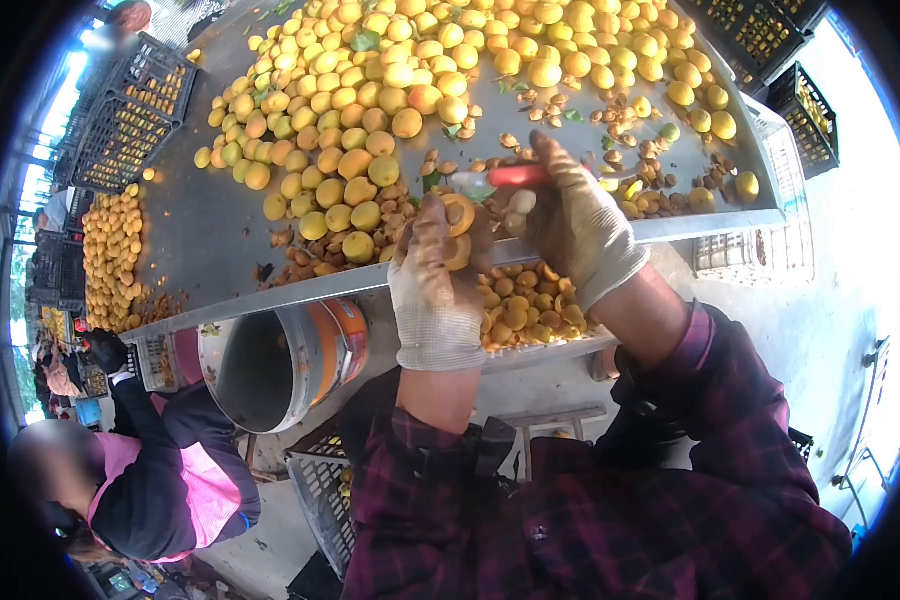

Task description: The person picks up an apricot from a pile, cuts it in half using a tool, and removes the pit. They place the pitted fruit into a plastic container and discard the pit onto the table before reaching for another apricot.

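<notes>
My left hand point(436, 285), in a stained whitish glove, is closed round a cut-open apricot point(458, 215) whose orange inside faces up. Just right of it, my right hand point(575, 215), gloved too, grips a knife by its red handle point(520, 177); the blade points left, over the fruit. Both hands are above the near edge of the metal table point(200, 210). Whole yellow-orange apricots point(355, 165) are heaped behind them, and brown pits point(655, 165) lie scattered around. Below the hands, a container holds many apricot halves point(530, 305).
A large bucket point(280, 360) lies tilted under the table edge at left. Black crates point(130, 125) stand at the upper left, more crates point(805, 115) at the upper right. A co-worker point(160, 470) in black and pink is at lower left. A slatted crate point(320, 490) stands near my legs.
</notes>
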The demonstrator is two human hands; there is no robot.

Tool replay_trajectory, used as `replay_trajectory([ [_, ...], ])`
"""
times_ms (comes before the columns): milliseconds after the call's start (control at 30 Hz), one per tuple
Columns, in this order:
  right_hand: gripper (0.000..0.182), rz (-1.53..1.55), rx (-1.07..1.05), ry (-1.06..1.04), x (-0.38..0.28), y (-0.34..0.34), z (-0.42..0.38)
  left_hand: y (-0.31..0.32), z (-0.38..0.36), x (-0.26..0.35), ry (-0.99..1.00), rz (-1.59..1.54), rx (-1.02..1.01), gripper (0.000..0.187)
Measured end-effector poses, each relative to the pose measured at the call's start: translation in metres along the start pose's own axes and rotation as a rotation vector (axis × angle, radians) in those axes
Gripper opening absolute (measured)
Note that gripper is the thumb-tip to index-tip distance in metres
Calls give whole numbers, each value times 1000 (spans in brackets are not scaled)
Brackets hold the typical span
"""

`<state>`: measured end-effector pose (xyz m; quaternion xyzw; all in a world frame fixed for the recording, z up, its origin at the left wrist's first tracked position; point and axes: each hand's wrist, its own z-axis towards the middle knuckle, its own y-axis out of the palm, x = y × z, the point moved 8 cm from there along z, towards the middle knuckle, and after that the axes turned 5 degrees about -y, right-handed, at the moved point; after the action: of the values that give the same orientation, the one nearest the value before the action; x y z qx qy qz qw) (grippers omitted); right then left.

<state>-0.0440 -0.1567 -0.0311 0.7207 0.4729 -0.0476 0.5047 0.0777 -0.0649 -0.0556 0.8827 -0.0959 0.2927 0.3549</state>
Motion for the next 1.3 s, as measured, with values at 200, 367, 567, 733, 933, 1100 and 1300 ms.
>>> replay_trajectory([
  [200, 28, -737, -182, -758, -74, 32, -28, 8, -10, 8, 81, 76, 46, 27],
  [367, 24, -1160, -327, -415, -25, 43, -27, 3, -7, 2, 80, -78, -78, 27],
  [567, 30, -1484, -241, -695, -45, 54, -31, 12, -27, 16, 99, 38, -17, 27],
  [733, 34, -1535, -55, -838, -85, 47, -15, 30, -49, 7, 125, 497, -306, 31],
  [933, 35, -1512, -40, -571, -103, 74, 72, 47, -63, -25, 235, 853, -490, 37],
  [1100, 38, -1637, 65, -319, -82, 92, 156, 49, -62, -16, 292, 965, -475, 40],
  [1300, 45, -1656, 23, -226, -63, 72, 212, 44, -55, -3, 185, 920, -436, 40],
])
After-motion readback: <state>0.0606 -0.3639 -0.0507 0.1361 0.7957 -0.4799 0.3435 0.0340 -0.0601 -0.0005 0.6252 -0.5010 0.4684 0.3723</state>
